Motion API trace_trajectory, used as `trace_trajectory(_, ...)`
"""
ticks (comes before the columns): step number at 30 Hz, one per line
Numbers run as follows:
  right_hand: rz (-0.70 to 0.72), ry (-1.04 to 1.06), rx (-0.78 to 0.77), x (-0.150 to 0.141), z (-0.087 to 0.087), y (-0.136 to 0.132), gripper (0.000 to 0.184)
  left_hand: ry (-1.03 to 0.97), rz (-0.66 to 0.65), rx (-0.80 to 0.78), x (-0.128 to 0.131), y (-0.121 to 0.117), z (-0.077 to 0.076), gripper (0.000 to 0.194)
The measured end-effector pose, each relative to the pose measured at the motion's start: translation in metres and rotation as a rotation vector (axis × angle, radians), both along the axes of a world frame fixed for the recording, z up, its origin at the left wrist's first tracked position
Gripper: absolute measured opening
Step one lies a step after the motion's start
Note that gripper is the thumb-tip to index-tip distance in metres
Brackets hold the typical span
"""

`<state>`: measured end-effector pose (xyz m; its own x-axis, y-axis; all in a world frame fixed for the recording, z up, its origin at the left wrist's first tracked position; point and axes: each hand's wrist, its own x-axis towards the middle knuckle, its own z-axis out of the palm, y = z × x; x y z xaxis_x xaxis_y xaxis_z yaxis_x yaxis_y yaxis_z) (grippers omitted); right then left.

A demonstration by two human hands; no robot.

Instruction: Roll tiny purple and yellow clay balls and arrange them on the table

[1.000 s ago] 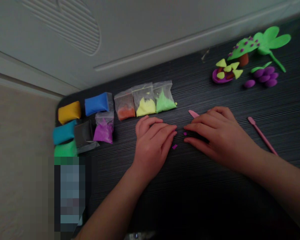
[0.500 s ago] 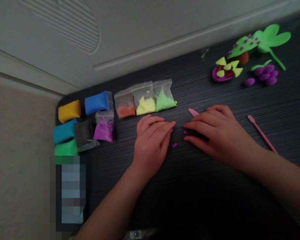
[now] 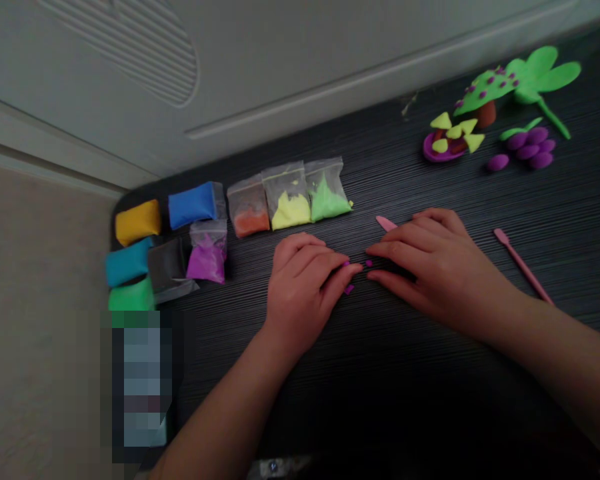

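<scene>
My left hand lies flat on the dark ribbed table, fingers stretched to the right. Its fingertips touch small purple clay bits; another bit lies between the two hands. My right hand rests flat opposite it, fingers pointing left and almost meeting the left fingertips. The tip of a pink clay knife pokes out from behind its index finger. I cannot tell whether the hand grips the knife.
A row of clay bags sits behind the left hand: orange, yellow, light green, purple, blue and others. A pink stick tool lies at the right. Finished clay figures stand at the far right. A wall panel runs behind.
My left fingers have slid a little to the right, onto the purple bits and closer to the right fingertips. The right hand has stayed in place.
</scene>
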<state>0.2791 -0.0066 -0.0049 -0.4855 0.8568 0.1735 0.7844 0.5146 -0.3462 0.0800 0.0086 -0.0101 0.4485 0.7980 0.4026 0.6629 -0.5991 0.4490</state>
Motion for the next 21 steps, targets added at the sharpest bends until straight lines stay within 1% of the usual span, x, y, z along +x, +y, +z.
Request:
trace_trajectory(4,0.004,-0.006,-0.001,0.0001,0.0003,-0.0002,0.026,-0.003,-0.010,-0.007,-0.0008,-0.0002,0.0004,0.009)
trace_trajectory(8,-0.001,-0.016,0.001,-0.0002,-0.0001,0.0002,0.026,-0.015,0.020,0.002,0.0004,-0.0001,0.0013,0.014)
trace_trajectory(10,-0.002,-0.019,-0.003,-0.0004,-0.0003,0.0002,0.026,-0.015,0.027,0.000,0.0010,0.0001,0.0015,0.013)
trace_trajectory(13,-0.003,-0.022,0.002,-0.0006,-0.0005,0.0002,0.026,-0.012,0.015,0.008,0.0009,0.0002,0.0001,0.010)
trace_trajectory(18,-0.003,-0.024,0.002,-0.0003,-0.0003,-0.0001,0.026,-0.017,0.000,0.034,-0.0004,0.0002,-0.0028,0.016)
trace_trajectory(21,0.001,-0.022,0.001,0.0000,-0.0005,-0.0003,0.026,-0.026,0.003,0.033,-0.0003,-0.0001,-0.0025,0.015)
